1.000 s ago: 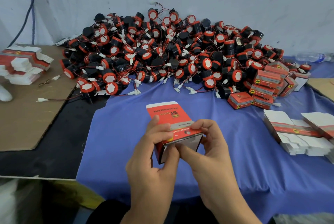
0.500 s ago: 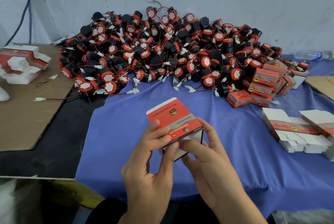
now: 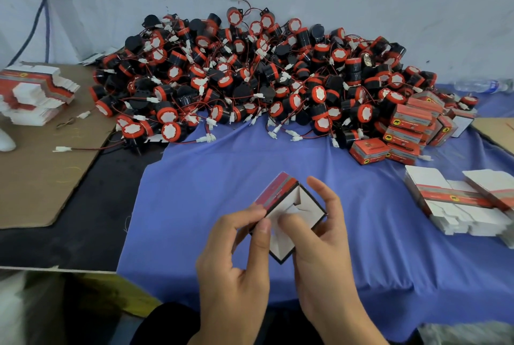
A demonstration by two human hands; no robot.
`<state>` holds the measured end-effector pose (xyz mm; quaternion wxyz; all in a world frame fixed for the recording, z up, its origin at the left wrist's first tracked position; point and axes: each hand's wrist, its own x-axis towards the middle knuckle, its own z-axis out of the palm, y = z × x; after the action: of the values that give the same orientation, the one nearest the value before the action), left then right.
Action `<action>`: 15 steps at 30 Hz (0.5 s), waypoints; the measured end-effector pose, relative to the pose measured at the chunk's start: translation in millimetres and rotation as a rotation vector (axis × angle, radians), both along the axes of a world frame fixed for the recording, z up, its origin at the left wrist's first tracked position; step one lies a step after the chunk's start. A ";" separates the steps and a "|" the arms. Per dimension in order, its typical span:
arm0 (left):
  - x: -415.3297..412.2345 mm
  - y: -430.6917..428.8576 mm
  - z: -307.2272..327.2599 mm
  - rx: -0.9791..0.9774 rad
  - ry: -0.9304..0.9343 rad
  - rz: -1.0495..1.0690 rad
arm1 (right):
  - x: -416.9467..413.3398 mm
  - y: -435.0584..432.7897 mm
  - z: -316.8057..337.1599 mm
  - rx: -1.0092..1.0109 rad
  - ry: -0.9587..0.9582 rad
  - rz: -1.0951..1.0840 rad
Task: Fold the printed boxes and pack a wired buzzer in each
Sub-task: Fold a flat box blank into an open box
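Box (image 3: 278, 191) mid-fold, in front of the buzzer pile (image 3: 250, 80)
Left hand (image 3: 236, 255) pinches its red edge, thumb against fingers; right hand (image 3: 319, 250) cups it, thumb on the white flaps (image 3: 306, 207).

We show a dark table (image 3: 83, 219) bearing a blue cloth (image 3: 222, 172), spread beneath the left hand (image 3: 236, 255) and right hand (image 3: 319, 241). Left of the left hand lies a cardboard sheet (image 3: 41, 177); beyond both hands, a buzzer heap (image 3: 264, 80); right of the right hand, closed boxes (image 3: 403, 127) and flat box stacks (image 3: 459, 205).
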<state>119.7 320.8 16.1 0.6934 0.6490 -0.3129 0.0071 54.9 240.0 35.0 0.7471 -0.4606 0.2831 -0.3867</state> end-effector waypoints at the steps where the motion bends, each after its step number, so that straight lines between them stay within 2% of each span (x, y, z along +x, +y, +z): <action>1: -0.2 0.5 -0.4 0.004 -0.016 0.007 | 0.3 0.0 -0.7 -0.008 0.010 -0.008; 4: 0.7 2.8 0.5 -0.023 0.043 -0.010 | -2.5 -3.1 -1.1 -0.005 -0.006 0.037; 7: 3.3 3.2 2.5 0.011 0.133 -0.096 | -6.8 -7.0 1.0 0.035 -0.095 0.191; 11: 9.1 5.4 7.5 0.102 0.197 -0.259 | -10.1 -11.0 1.3 -0.063 -0.081 0.239; 13: 18.3 7.6 10.2 0.174 0.215 -0.371 | -12.2 -15.4 -1.4 -0.172 -0.026 0.208; 15: 29.4 6.8 12.7 0.268 0.220 -0.439 | -15.0 -20.4 -4.4 -0.408 0.121 0.148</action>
<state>149.1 327.5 28.7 0.6163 0.6485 -0.3668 -0.2552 39.9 219.6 30.6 0.6465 -0.6440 0.2086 -0.3519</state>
